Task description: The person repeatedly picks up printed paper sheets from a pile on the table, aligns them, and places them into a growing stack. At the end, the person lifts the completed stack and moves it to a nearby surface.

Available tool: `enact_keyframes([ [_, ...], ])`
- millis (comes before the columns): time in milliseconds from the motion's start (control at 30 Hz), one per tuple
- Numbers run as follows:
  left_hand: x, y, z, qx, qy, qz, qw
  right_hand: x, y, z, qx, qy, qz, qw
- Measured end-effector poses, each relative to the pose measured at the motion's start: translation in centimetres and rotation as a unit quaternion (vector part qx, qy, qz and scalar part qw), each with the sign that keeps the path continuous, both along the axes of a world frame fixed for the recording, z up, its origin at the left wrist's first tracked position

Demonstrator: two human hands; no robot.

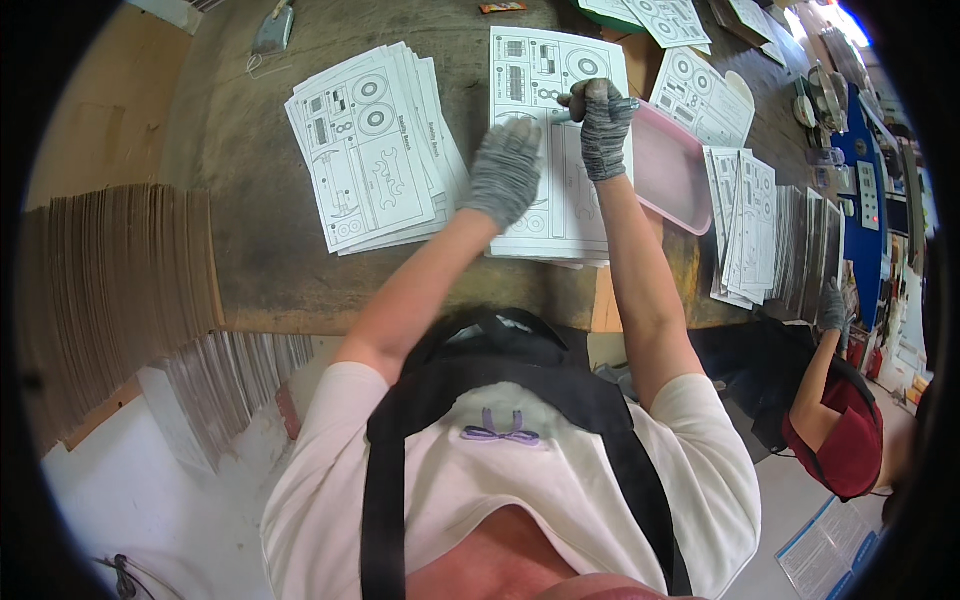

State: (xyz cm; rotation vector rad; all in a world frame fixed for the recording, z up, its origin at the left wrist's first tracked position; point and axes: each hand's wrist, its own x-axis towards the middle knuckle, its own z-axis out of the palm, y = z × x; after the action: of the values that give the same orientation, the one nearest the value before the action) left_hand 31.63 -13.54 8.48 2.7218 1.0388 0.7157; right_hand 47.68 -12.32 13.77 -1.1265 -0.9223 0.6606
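Note:
My left hand (508, 171), in a grey knit glove, lies flat on the left half of a stack of printed sheets (555, 238). The sheets bear line drawings of wrenches, discs and other parts. In a matching glove, my right hand (602, 127) is closed around a slim light-blue tool (562, 117) over the same stack; its exact kind is unclear. A second stack of printed sheets (375, 165), slightly fanned, rests to the left of my left hand. Beside my right hand is a shallow pink tray (673, 169).
Flat brown cardboard pieces (120, 285) stand packed at the left. A metal scraper (274, 30) lies at the back left. More printed sheets (742, 217) lean on upright boards (799, 247) at right. A co-worker's gloved hand (832, 307) is near the boards.

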Motion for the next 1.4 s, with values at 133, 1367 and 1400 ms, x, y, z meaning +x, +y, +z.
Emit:
enact_keyframes([
  [133, 0.7, -0.7, -0.5, -0.005, 0.072, 0.024, 0.997, -0.9, -1.1, -1.7, 0.015, 0.009, -0.001, 1.0],
  [1367, -6.3, 0.3, -0.9, -0.149, -0.298, 0.176, 0.926, 4.9, -13.5, 2.8, -0.376, -0.462, -0.023, 0.803],
  [1400, -9.8, 2.3, 0.9, -0.381, -0.264, 0.246, 0.851, 5.4, -12.5, 3.1, -0.309, -0.411, -0.022, 0.857],
])
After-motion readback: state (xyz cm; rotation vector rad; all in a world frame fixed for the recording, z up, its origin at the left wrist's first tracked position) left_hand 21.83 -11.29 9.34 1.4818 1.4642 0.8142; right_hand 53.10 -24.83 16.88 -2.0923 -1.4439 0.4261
